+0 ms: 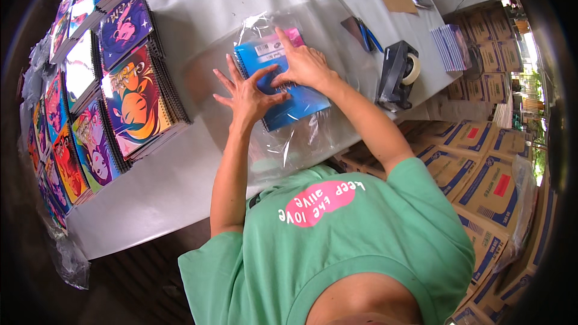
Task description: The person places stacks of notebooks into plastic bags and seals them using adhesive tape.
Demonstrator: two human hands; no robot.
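A blue spiral notebook [301, 99] lies back side up on the grey table [180, 162], on top of a pink one, inside clear plastic wrap [283, 144]. My left hand [248, 95] rests flat on the notebook's near left part, fingers spread. My right hand [304, 63] presses down on its upper middle, fingers touching the cover near a white label. Both hands lie on the stack rather than gripping it.
Stacks of colourful spiral notebooks [129, 93] line the table's left side. A black tape dispenser [397, 75] stands to the right, with scissors [367, 36] and a small notebook stack [448, 47] beyond. Brown cardboard boxes [481, 180] fill the floor at right.
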